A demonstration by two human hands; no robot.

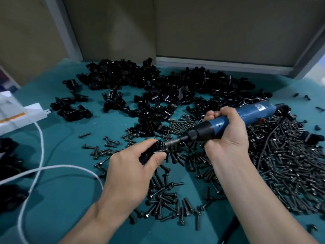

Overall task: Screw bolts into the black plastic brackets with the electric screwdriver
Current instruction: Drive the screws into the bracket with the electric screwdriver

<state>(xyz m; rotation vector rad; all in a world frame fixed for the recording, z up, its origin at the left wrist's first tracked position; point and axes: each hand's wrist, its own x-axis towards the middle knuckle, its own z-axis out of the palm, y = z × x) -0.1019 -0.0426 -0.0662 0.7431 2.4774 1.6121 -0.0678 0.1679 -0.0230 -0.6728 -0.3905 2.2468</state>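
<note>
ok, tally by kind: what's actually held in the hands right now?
electric screwdriver: 1, right hand
black bracket: 1, left hand
Total: 2
Loose bolts and brackets on the table: too many to count.

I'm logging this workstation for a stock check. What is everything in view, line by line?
black plastic brackets: many, black, heaped across the far half of the table
held bracket: one, black, at the screwdriver's tip
bolts: many, dark, spread from centre to right
electric screwdriver: one, blue with a black nose, above the bolts
black cord: one, black, lying over the bolts at right
white cable: one, white, looping across the left side
white box: one, white, left edge
table mat: one, teal, under everything
partition panels: several, beige-grey, behind the table
left hand: one, pinching the held bracket
right hand: one, gripping the electric screwdriver
</note>
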